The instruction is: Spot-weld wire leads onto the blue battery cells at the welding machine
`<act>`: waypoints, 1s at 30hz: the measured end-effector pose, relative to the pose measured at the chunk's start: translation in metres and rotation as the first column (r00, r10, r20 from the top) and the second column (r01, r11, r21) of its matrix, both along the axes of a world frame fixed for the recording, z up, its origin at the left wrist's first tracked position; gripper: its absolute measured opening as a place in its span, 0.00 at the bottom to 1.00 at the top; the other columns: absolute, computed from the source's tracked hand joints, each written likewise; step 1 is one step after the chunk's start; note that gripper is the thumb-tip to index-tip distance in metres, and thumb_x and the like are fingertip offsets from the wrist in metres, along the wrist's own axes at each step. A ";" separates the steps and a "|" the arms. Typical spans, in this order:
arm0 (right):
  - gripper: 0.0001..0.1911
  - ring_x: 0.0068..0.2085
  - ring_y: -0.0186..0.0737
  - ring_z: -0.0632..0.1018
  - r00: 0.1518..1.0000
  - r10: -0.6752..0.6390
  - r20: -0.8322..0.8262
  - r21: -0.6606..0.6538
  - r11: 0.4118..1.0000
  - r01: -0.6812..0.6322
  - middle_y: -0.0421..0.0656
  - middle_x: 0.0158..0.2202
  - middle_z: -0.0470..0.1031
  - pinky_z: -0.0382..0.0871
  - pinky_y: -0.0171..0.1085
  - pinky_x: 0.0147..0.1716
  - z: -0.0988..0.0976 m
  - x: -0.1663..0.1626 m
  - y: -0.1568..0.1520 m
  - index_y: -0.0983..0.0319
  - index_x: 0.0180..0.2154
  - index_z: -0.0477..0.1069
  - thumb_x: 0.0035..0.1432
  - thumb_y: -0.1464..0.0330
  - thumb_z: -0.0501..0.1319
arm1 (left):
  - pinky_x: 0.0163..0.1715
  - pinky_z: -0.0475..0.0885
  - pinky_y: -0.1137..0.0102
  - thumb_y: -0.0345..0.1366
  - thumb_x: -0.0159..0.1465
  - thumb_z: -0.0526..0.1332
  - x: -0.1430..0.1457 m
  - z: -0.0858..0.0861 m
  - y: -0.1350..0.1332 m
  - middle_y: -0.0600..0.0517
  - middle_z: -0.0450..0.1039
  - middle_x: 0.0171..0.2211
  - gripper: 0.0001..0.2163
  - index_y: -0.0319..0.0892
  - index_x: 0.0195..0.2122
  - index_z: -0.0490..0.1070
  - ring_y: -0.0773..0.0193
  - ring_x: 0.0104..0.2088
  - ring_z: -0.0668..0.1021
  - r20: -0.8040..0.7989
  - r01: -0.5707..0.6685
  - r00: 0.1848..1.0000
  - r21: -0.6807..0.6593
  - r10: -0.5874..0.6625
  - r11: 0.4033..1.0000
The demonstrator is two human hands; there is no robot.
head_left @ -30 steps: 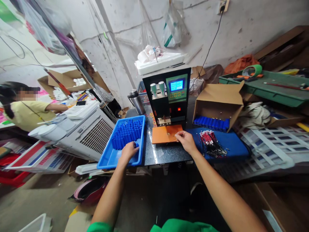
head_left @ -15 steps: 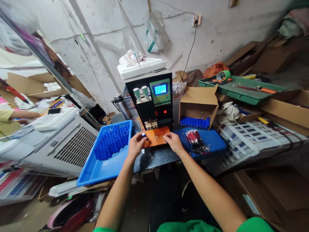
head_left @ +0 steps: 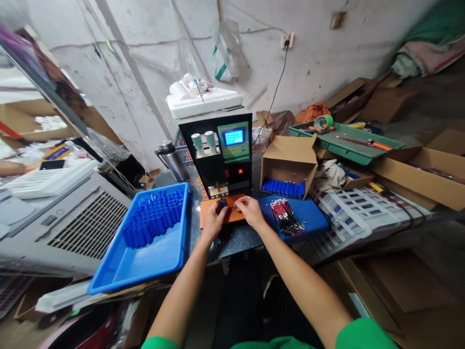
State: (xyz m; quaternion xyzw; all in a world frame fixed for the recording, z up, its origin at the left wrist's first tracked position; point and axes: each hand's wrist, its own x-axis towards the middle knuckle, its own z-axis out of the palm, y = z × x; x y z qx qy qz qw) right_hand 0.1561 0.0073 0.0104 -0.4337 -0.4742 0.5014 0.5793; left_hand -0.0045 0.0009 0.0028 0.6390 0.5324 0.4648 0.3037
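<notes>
My left hand (head_left: 213,219) pinches a blue cylindrical cell (head_left: 223,202) on the orange plate (head_left: 232,217) under the welding head of the black spot-welding machine (head_left: 222,155). Close beside it, my right hand (head_left: 247,211) is closed with its fingertips pinched at the same spot; what it holds is too small to make out. A blue tray (head_left: 145,252) with several blue cells (head_left: 152,218) stands to the left. A bundle of red wires (head_left: 285,216) lies on a blue mat (head_left: 308,215) to the right.
An open cardboard box (head_left: 290,160) with blue cells stands behind the mat. A steel flask (head_left: 170,160) is left of the machine, a grey ventilated unit (head_left: 65,228) further left. A green tray (head_left: 345,138) with tools and cardboard boxes (head_left: 421,174) sit right. Another person's arm (head_left: 10,167) is at the far left.
My left hand left the blue tray with a blue cell and brought it to the orange plate. Both hands now meet under the welding head. The view has shifted right.
</notes>
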 end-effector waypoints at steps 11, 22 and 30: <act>0.11 0.31 0.40 0.76 0.996 0.070 0.059 0.066 0.995 -0.074 0.42 0.27 0.75 0.69 0.37 0.33 0.005 -0.029 0.019 0.60 0.26 0.70 0.50 0.59 0.61 | 0.51 0.70 0.62 0.39 0.61 0.59 0.003 0.004 -0.006 0.46 0.78 0.44 0.15 0.40 0.47 0.73 0.58 0.45 0.78 0.033 -0.017 0.999 0.071 0.015 0.997; 0.10 0.30 0.40 0.75 0.989 0.026 0.144 0.077 0.996 -0.037 0.41 0.25 0.75 0.66 0.35 0.30 0.005 -0.031 0.021 0.61 0.25 0.71 0.51 0.62 0.60 | 0.49 0.72 0.62 0.38 0.62 0.59 0.002 -0.005 -0.004 0.47 0.78 0.43 0.13 0.40 0.47 0.73 0.57 0.44 0.78 0.075 -0.001 0.997 0.109 -0.007 0.994; 0.09 0.30 0.40 0.75 0.991 0.009 0.133 0.059 0.998 -0.017 0.41 0.26 0.76 0.66 0.34 0.30 0.003 -0.032 0.020 0.61 0.25 0.71 0.51 0.62 0.61 | 0.47 0.72 0.62 0.36 0.62 0.59 0.003 0.000 -0.005 0.48 0.78 0.41 0.13 0.40 0.46 0.74 0.58 0.41 0.79 0.025 -0.032 0.999 0.138 0.029 0.990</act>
